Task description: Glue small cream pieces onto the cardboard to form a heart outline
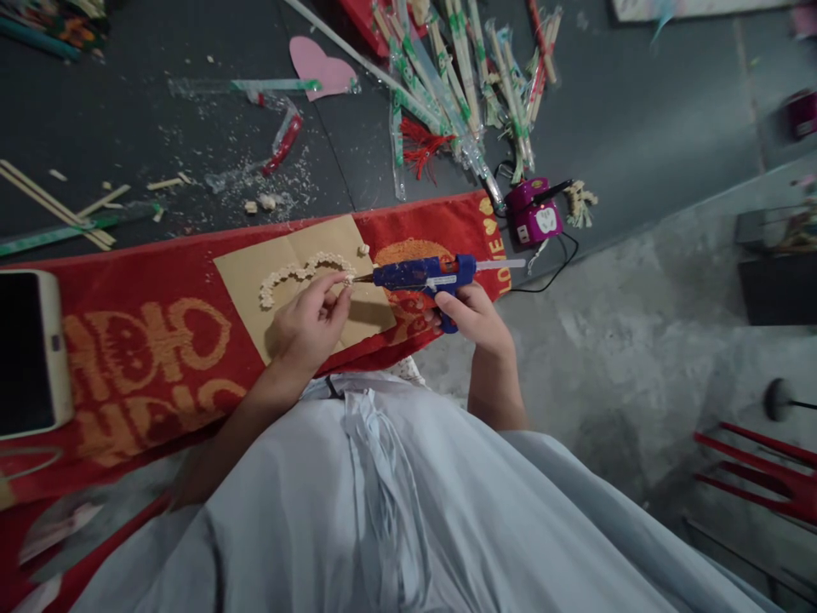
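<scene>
My right hand [476,319] grips a blue glue gun [421,274] by its handle, nozzle pointing left. My left hand [312,319] pinches a small pale piece at the nozzle tip, fingers closed on it. Both work over a tan cardboard sheet [376,315] lying on a red cloth [153,340] with gold lettering. A curved row of small pale pieces [299,272] is stuck on the cardboard just left of my left fingertips.
A phone [31,353] lies on the cloth at far left. Wrapped chopsticks [459,77], a pink paper heart [316,66], crumbs and wood sticks [57,204] litter the dark floor. A magenta plug block [534,213] with black cord sits right. Red chair legs [759,472] stand lower right.
</scene>
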A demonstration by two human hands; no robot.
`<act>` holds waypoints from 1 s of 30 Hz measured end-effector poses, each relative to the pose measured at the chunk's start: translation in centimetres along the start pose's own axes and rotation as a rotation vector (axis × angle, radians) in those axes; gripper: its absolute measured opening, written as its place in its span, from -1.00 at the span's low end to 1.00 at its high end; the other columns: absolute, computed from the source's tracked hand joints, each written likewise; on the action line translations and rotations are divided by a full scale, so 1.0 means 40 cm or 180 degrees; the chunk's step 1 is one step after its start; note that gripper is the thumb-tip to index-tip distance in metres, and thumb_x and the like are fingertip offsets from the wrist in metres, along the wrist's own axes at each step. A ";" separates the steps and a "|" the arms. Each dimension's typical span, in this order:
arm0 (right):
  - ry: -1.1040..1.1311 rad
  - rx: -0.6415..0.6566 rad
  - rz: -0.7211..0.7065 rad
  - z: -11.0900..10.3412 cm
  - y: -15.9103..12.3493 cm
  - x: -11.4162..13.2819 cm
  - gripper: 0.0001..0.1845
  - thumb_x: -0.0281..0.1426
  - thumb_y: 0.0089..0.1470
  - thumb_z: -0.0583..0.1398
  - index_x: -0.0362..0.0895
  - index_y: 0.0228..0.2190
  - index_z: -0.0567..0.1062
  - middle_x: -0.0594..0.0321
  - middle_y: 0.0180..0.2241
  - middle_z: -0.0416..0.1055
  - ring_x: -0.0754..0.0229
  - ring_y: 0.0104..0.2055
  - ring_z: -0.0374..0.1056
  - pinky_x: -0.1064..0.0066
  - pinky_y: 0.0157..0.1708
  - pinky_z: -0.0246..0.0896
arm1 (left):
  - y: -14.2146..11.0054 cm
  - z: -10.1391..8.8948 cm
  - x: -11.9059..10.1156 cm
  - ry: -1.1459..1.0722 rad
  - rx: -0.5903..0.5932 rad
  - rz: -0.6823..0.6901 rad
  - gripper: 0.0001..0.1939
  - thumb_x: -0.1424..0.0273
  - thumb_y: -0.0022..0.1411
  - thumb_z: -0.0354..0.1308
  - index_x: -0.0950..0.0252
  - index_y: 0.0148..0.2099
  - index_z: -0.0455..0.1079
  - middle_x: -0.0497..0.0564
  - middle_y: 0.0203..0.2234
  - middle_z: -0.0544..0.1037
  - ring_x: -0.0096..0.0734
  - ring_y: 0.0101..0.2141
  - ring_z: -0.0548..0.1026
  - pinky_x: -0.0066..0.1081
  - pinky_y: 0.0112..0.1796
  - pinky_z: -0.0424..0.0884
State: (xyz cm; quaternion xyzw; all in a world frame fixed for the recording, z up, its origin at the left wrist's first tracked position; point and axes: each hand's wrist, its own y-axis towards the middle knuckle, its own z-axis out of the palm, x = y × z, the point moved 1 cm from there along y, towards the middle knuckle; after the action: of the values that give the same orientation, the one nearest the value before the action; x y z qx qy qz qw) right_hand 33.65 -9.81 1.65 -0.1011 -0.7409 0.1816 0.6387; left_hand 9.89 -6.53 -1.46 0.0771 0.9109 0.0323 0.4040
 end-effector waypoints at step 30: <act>0.0038 -0.0067 -0.0289 0.030 -0.022 0.037 -0.39 0.20 -0.02 0.17 -0.09 -0.62 0.45 0.28 -0.63 0.38 0.30 -0.62 0.26 0.41 -0.59 0.29 | 0.042 -0.024 -0.010 -0.3096 0.0707 -0.1395 -0.50 -0.05 -0.20 0.41 0.15 -0.30 0.45 -0.13 -0.65 0.35 -0.64 -0.74 0.11 -0.46 -0.72 0.05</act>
State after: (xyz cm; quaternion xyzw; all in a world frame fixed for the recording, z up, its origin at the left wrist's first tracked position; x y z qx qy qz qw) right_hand 32.31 -10.20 3.22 -0.0752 -0.7428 0.1441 0.6495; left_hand 9.62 -4.93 -0.30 -0.0663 0.6117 -0.1885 0.7655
